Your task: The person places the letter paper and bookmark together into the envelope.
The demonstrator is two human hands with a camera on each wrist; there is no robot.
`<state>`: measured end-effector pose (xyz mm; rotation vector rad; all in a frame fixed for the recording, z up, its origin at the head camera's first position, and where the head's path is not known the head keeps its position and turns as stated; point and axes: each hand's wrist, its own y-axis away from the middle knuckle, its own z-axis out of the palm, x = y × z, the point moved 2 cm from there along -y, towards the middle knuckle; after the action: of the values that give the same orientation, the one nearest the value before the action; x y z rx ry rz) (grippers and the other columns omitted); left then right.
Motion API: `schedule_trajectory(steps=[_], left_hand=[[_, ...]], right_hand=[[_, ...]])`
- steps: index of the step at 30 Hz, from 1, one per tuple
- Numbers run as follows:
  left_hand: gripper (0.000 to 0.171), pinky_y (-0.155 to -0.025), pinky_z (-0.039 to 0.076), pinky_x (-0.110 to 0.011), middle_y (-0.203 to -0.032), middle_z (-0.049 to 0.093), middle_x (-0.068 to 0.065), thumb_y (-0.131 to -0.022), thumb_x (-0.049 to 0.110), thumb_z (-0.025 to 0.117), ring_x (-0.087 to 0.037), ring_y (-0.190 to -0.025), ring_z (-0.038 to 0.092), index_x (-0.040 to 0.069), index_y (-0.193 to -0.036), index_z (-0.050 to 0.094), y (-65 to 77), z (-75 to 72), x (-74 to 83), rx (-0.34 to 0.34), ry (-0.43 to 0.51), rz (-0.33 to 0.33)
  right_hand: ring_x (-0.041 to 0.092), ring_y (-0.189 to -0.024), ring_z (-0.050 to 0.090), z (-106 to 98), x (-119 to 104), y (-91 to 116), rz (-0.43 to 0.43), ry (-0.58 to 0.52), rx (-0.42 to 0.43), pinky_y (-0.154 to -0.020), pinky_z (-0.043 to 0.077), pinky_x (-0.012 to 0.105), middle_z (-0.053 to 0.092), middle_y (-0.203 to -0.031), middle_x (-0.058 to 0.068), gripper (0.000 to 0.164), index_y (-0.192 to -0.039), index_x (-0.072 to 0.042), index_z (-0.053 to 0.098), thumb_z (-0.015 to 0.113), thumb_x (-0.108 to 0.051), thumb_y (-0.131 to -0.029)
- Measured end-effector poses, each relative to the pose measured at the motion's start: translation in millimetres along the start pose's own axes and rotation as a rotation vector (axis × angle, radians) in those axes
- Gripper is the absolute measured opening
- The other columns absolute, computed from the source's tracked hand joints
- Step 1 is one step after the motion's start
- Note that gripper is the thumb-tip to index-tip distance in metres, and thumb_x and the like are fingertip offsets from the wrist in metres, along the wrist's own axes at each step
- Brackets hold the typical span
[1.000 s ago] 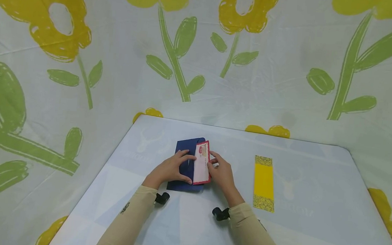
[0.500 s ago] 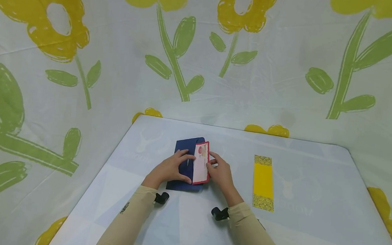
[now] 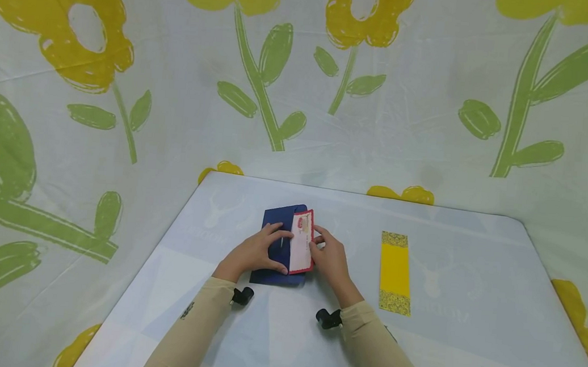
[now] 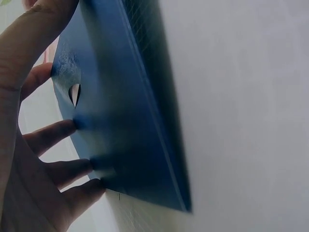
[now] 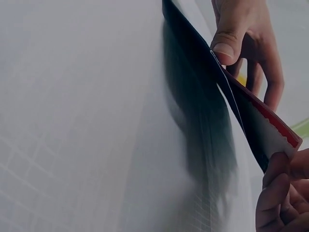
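Observation:
In the head view a dark blue envelope (image 3: 272, 273) lies on the table's left half, its opening to the right. A white card with a red border (image 3: 301, 246) sits partly in that opening. My left hand (image 3: 258, 249) holds the envelope, thumb and index finger spread along the opening's edge. My right hand (image 3: 332, 260) pinches the card's outer edge. In the left wrist view several fingertips touch the envelope (image 4: 120, 106), which has a small cutout. The right wrist view has the envelope (image 5: 193, 38) tilted up, with the card's red edge (image 5: 275, 121) jutting from it.
A yellow strip with patterned gold ends (image 3: 395, 273) lies flat to the right of my right hand. The pale table (image 3: 470, 298) meets a flower-printed cloth wall (image 3: 404, 140) at its back edge. Black wrist cameras (image 3: 329, 319) sit at both wrists.
The card has slid slightly left, a little deeper into the envelope, with my right hand following. My left hand and the yellow strip stay in place.

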<state>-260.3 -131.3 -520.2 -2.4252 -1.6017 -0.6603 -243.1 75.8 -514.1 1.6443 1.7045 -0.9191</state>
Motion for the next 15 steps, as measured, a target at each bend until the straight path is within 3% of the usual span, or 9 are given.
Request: schedule_trajectory(steps=[15], left_hand=[[0.090,-0.099,0.034,-0.057,-0.153,0.021,0.000,-0.050,0.078,0.067,-0.032,-0.140,0.015,0.051,-0.132,0.038,0.7,-0.5,2.4,0.004,0.003,0.005]], right_hand=[[0.011,-0.054,0.049,-5.6,-2.3,1.0,-0.035,0.054,0.061,-0.047,0.042,0.024,0.061,-0.085,-0.001,0.044,-0.129,-0.013,0.054,0.062,-0.015,-0.086]])
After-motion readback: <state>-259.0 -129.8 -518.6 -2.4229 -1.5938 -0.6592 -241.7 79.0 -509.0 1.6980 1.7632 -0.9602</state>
